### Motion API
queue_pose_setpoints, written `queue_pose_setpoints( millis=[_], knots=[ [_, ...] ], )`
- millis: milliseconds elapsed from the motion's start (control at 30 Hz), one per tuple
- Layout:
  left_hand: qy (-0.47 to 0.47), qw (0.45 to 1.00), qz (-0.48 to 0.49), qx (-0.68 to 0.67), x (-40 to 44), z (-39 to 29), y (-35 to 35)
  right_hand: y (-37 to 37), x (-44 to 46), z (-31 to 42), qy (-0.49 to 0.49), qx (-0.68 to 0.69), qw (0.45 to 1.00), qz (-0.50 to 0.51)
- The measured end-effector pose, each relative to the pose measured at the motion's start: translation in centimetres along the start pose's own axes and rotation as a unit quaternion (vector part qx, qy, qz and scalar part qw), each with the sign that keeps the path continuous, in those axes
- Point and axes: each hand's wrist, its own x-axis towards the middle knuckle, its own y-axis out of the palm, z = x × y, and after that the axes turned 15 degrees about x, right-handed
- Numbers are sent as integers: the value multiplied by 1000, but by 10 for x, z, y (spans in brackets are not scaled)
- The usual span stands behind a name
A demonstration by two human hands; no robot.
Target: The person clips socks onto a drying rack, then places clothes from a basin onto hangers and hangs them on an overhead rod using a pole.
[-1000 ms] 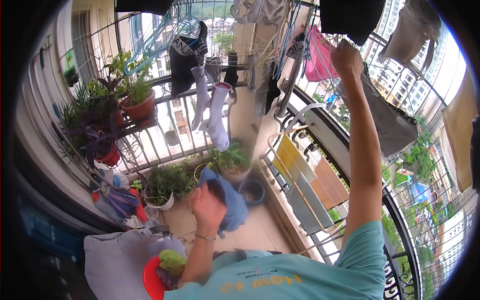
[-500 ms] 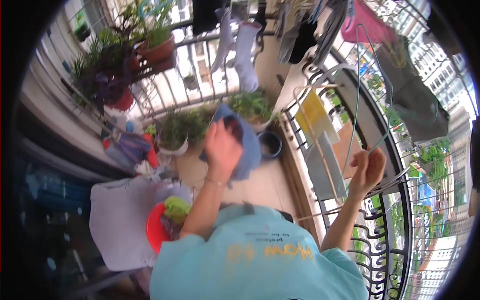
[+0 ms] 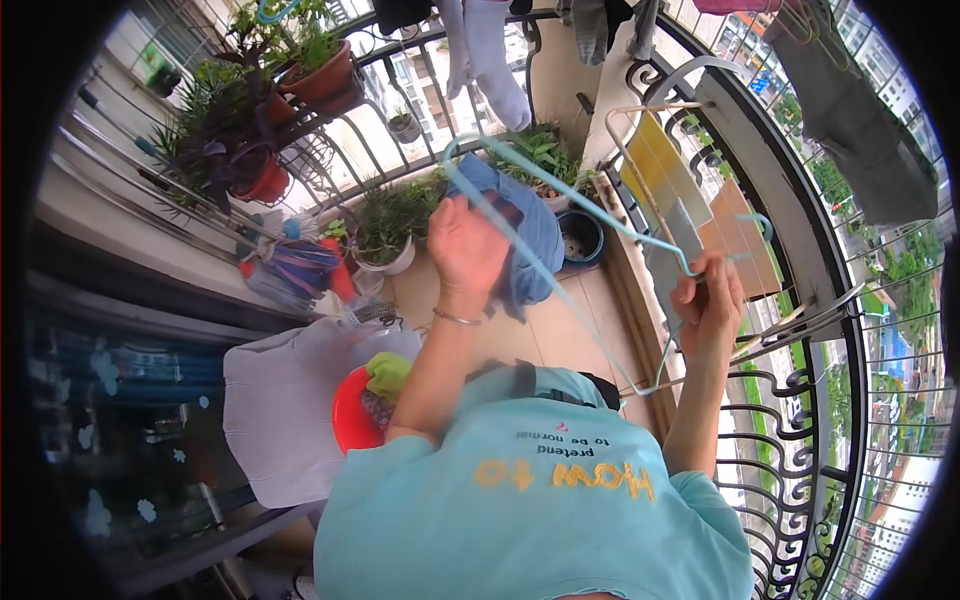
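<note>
My left hand (image 3: pixel 465 245) is closed at the near edge of a blue garment (image 3: pixel 535 240), which hangs in a bunch over the tiled floor. Its fingertips are partly hidden, and the hand is slightly blurred. Off to the right, my right hand (image 3: pixel 710 300) grips a light-blue clothes hanger (image 3: pixel 590 212) near its hook. The hanger's frame slants leftward, with one corner just above the garment in this view. Whether hanger and cloth touch, I cannot tell.
A red basin (image 3: pixel 352 412) with a green cloth (image 3: pixel 388 376) stands by a pale-covered surface (image 3: pixel 280 420) at left. Potted plants (image 3: pixel 375 225) and a dark bucket (image 3: pixel 580 238) are ahead. Socks (image 3: pixel 495 70) hang above; a balcony railing (image 3: pixel 770 440) runs along the right.
The hanger has swung from upright on the right to a leftward slant, reaching towards the blue garment. My right hand has turned; the left still holds the garment. The view has shifted.
</note>
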Motion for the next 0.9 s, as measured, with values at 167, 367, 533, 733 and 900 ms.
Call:
queue_pose_setpoints(
  millis=[167,367,533,733,900],
  knots=[
    [11,997,66,46,-3,14,-2,18,18,-26,233,-36,965,118],
    [21,995,84,48,0,41,-17,32,33,-58,330,-33,939,95],
    [0,994,90,63,0,54,-23,21,35,-70,379,44,919,102],
    [-43,988,130,65,2,58,2,7,33,-75,409,145,888,154],
    [-113,982,151,-8,2,81,7,22,40,-71,343,138,913,174]
  ],
)
